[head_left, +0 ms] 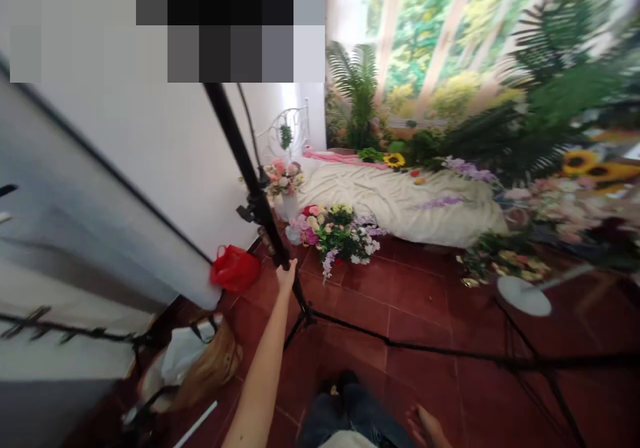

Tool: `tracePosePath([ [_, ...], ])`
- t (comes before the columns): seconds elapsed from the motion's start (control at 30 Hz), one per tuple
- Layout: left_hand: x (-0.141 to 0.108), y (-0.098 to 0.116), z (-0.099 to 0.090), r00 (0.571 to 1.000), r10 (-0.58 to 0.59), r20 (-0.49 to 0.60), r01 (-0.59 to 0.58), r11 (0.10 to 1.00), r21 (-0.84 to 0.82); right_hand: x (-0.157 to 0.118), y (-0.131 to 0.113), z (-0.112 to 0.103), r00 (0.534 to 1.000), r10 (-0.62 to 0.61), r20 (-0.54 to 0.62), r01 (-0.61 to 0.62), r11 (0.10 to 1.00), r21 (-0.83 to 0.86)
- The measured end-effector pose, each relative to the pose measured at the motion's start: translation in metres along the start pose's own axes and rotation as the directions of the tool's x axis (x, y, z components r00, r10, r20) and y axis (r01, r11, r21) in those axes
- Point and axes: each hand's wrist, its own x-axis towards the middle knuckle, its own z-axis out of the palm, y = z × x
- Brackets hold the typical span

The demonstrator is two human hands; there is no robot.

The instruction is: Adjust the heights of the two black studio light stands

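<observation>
My left hand (pixel 286 276) is wrapped around the black pole of a light stand (pixel 274 238), below its clamp knob. The stand leans up to the left, and its top is hidden by blocked-out squares. My right hand (pixel 423 427) hangs low at the bottom edge, beside my leg. Its fingers look loosely bent and apart, with nothing visible in them. Beyond the pole, artificial flowers (pixel 333 231) in pink, white and purple sit on the floor. A red plastic bag (pixel 235 268) lies left of the pole.
A bed-like platform under a cream cloth (pixel 390 198) stands ahead, with sunflowers (pixel 394 160) and palm leaves behind. Stand legs (pixel 425 349) stretch across the red tile floor to the right. A brown bag (pixel 213 368) lies at left; a white round base (pixel 524 295) is at right.
</observation>
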Motion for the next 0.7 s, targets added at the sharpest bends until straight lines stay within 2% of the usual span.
tracePosePath([
  [0.07,0.001,0.001,-0.004,0.996,-0.012,0.092,0.01,1.0,0.024,0.0,0.02,-0.015,0.996,0.053,-0.067,-0.039,0.98,0.194],
  [0.17,0.005,0.0,-0.007,0.987,-0.005,0.159,-0.014,0.993,0.113,-0.018,0.028,-0.016,0.996,-0.01,-0.084,0.043,0.918,0.394],
  [0.23,0.006,-0.004,-0.002,0.993,0.027,0.118,-0.048,0.983,0.179,-0.034,0.023,-0.009,0.99,-0.086,-0.112,0.128,0.883,0.452],
  [0.3,0.003,-0.009,0.007,0.993,0.121,0.016,-0.121,0.964,0.236,-0.05,0.013,-0.002,0.982,-0.103,-0.16,0.164,0.884,0.438],
  [0.4,-0.011,-0.015,0.021,0.939,0.327,-0.102,-0.282,0.908,0.311,-0.068,-0.002,0.0,0.984,-0.118,-0.133,0.159,0.918,0.363],
  [0.47,-0.024,-0.021,0.028,0.893,0.429,-0.139,-0.358,0.862,0.359,-0.076,-0.011,-0.008,0.983,-0.154,-0.101,0.179,0.929,0.325],
  [0.53,-0.04,-0.03,0.032,0.843,0.508,-0.175,-0.404,0.815,0.415,-0.08,-0.019,-0.025,0.978,-0.192,-0.083,0.208,0.931,0.301],
  [0.6,-0.061,-0.048,0.034,0.807,0.556,-0.202,-0.42,0.779,0.465,-0.081,-0.026,-0.052,0.973,-0.215,-0.088,0.231,0.933,0.276],
  [0.63,-0.075,-0.06,0.035,0.809,0.547,-0.214,-0.398,0.779,0.485,-0.08,-0.029,-0.068,0.969,-0.226,-0.1,0.245,0.932,0.265],
  [0.7,-0.112,-0.092,0.04,0.87,0.452,-0.197,-0.293,0.795,0.532,-0.078,-0.033,-0.107,0.958,-0.253,-0.136,0.281,0.924,0.258],
])
